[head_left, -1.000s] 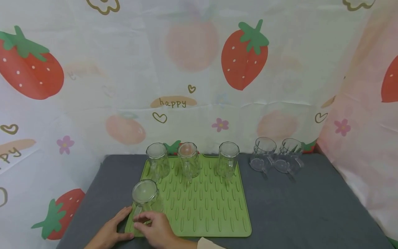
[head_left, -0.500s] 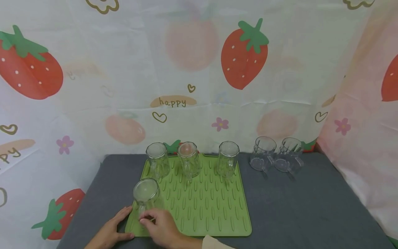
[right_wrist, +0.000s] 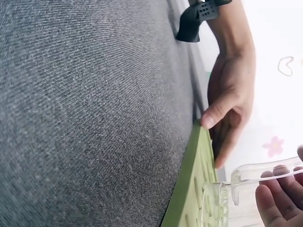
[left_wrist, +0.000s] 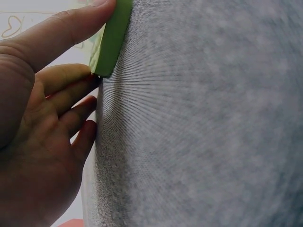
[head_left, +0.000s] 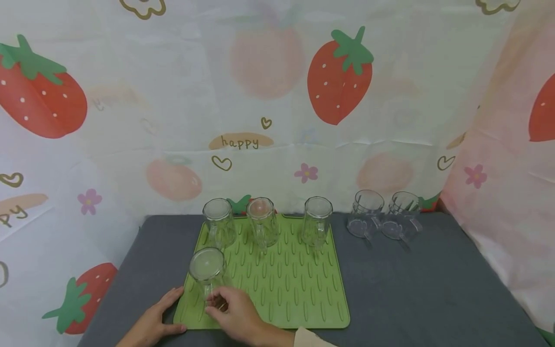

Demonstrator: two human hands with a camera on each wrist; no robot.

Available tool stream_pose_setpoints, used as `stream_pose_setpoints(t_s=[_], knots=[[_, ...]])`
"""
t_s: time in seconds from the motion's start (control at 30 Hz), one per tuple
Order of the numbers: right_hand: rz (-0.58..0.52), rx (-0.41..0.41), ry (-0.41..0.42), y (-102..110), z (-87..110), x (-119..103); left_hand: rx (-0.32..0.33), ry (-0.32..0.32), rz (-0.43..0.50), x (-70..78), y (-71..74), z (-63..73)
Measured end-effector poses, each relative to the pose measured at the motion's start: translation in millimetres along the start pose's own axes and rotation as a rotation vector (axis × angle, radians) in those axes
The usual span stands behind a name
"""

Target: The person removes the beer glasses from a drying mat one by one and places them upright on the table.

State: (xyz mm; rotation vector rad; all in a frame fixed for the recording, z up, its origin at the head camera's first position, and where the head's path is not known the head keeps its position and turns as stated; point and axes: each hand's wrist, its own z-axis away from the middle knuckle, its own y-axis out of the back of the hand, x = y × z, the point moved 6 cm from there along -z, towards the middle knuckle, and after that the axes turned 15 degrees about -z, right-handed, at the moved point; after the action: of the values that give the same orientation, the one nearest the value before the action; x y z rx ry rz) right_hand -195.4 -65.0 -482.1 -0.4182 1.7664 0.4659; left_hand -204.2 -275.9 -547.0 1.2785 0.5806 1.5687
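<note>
A clear glass mug stands upside down at the front left of the green ridged mat. My right hand curls its fingers round the mug's handle; in the right wrist view the handle passes between thumb and fingers. At the mat's front left corner rests my left hand, thumb against the front edge and straight fingers along the left edge. In the left wrist view that hand touches the mat corner.
Three upturned glass mugs, a left one, a middle one and a right one, line the mat's back edge. Two more mugs, one beside another, stand upright on the grey cloth at back right. A patterned curtain hangs behind.
My right hand has shifted the mug a little to the right on the mat, holding its handle throughout. The left hand has stayed at the mat corner.
</note>
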Motion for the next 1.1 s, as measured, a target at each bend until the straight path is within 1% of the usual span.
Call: stream_pose_setpoints(t_s=[0.1, 0.2, 0.27, 0.43, 0.53, 0.6, 0.7, 0.77, 0.87, 1.0, 1.1], knots=[[0.015, 0.010, -0.011, -0.8, 0.4, 0.5, -0.011, 0.007, 0.009, -0.2, -1.2, -0.2], [0.059, 0.051, -0.013, -0.7, 0.3, 0.0, -0.019, 0.015, 0.011, -0.5, -1.7, -0.3], [0.096, 0.082, 0.001, -0.7, 0.2, -1.1, -0.023, 0.019, 0.012, -0.4, -1.5, -0.3], [0.276, 0.154, 0.094, 1.9, 1.5, -7.9, -0.009, 0.015, -0.001, 0.7, -1.6, -0.4], [0.401, 0.175, 0.139, 4.9, 3.2, -12.9, -0.003, 0.015, -0.009, 0.6, -2.0, -0.1], [0.468, 0.179, 0.154, 6.8, 4.0, -15.7, -0.002, 0.015, -0.015, 0.1, -1.8, 0.3], [0.520, 0.184, 0.157, 11.1, 4.5, -19.4, 0.001, 0.012, -0.016, -0.2, -1.7, 0.5], [0.531, 0.192, 0.144, 14.9, 4.7, -20.1, 0.004, 0.008, -0.018, 0.0, -1.9, 0.6], [0.498, 0.212, 0.118, 21.7, 4.8, -19.6, -0.004, 0.010, -0.011, 0.5, -2.5, 0.4], [0.418, 0.255, 0.130, 33.1, 3.4, -19.2, -0.021, 0.022, -0.002, 0.8, -2.6, -0.4], [0.373, 0.293, 0.154, 44.3, 0.1, -18.5, -0.029, 0.042, 0.008, 0.6, -2.0, -1.1]])
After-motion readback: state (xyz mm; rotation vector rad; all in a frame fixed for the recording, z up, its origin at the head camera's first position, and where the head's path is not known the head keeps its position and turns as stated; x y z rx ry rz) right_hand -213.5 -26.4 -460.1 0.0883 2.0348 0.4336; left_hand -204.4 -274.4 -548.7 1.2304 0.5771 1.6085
